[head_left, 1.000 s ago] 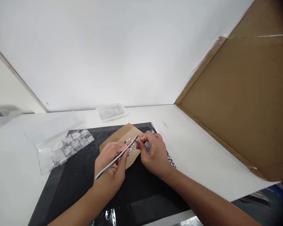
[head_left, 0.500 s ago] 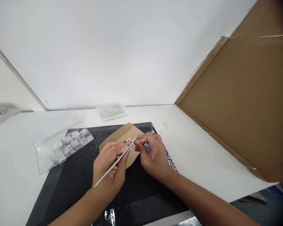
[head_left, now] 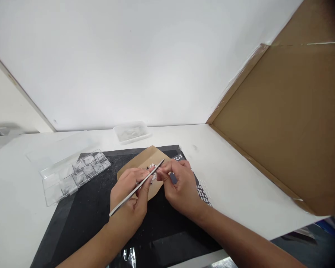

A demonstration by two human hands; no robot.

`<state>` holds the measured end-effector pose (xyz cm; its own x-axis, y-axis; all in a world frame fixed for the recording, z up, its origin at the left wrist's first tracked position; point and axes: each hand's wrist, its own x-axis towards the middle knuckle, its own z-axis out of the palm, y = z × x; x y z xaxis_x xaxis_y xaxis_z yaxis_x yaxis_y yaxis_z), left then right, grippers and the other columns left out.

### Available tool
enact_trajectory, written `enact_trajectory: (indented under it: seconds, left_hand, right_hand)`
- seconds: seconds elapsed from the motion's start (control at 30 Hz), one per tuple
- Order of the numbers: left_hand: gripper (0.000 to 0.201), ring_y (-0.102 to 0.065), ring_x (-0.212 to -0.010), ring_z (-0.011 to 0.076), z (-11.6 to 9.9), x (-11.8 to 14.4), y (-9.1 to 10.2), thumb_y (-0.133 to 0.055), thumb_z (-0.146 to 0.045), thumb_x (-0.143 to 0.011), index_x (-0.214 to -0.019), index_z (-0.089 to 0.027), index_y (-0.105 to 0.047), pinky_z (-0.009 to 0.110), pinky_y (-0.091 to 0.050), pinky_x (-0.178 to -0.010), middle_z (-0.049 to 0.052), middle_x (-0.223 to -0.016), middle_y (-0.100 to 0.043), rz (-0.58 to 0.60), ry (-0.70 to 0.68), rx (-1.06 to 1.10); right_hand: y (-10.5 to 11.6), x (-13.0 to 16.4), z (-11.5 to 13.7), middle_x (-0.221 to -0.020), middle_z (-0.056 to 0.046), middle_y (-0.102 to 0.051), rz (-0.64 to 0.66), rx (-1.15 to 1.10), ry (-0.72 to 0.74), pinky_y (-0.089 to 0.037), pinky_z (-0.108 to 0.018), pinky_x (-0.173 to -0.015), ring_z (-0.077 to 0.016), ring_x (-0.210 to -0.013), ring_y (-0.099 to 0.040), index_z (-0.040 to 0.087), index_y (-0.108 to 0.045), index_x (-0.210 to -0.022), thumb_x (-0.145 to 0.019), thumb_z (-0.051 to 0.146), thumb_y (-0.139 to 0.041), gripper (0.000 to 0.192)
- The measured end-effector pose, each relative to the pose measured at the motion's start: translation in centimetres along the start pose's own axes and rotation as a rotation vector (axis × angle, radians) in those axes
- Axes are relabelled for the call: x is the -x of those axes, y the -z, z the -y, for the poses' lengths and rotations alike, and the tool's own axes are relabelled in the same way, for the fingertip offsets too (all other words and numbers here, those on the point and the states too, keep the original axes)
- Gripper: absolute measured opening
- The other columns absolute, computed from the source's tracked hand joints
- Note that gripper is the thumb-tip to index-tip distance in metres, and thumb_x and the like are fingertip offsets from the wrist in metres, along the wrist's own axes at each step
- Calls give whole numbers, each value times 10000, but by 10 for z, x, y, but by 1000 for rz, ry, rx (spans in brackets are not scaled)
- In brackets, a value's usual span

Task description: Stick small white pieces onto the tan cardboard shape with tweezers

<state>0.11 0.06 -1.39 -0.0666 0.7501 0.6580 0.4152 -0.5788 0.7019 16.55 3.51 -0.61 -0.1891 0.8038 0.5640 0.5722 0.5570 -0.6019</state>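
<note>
My left hand (head_left: 131,191) is closed on a long thin strip (head_left: 125,200), pale along one edge and dark on its side. The strip slants from my left wrist up to its far tip between the hands. My right hand (head_left: 178,184) is in a pinch close to that tip, its fingertips almost meeting those of the left. Whatever lies in this pinch is too small to make out. Beneath both hands is a brown paper sheet or envelope (head_left: 139,160), with a heap of small white and dark pieces (head_left: 152,167) on it, partly hidden by my fingers.
A black mat (head_left: 80,230) lies under the paper. On its left edge sits a clear compartment box (head_left: 75,178) with small bags. A translucent tray (head_left: 131,133) stands behind. Small white tiles (head_left: 203,193) lie to the right. Cardboard (head_left: 281,123) walls the right side.
The strip has turned slightly, showing more of its dark side, and its lower end has shifted a little left. My right hand has moved slightly left and uncovers more tiles.
</note>
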Motion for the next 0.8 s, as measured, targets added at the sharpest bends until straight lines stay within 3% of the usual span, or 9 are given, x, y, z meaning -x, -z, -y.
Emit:
enact_trajectory:
  seconds: [0.57,0.8]
  left_hand:
    - [115,-720,-942,201,-4,0,-2,-656,-153,-921,-986,-226,-718,355,-603,-862,49,-957,-760,-38,-48,-24]
    - [187,-708,-961,190,-6,-1,-2,-671,-74,-890,-988,-230,-705,332,-595,-858,38,-962,-754,-39,-58,-5]
  right_hand:
    - [4,-2,2,-751,38,-720,-24,0,-57,-376,-408,-848,-164,-675,-663,237,-541,-789,-981,246,-572,195]
    - [5,-2,6,-742,34,-727,-4,-30,-47,-389,-416,-848,-170,-681,-673,240,-555,-780,-983,244,-568,203]
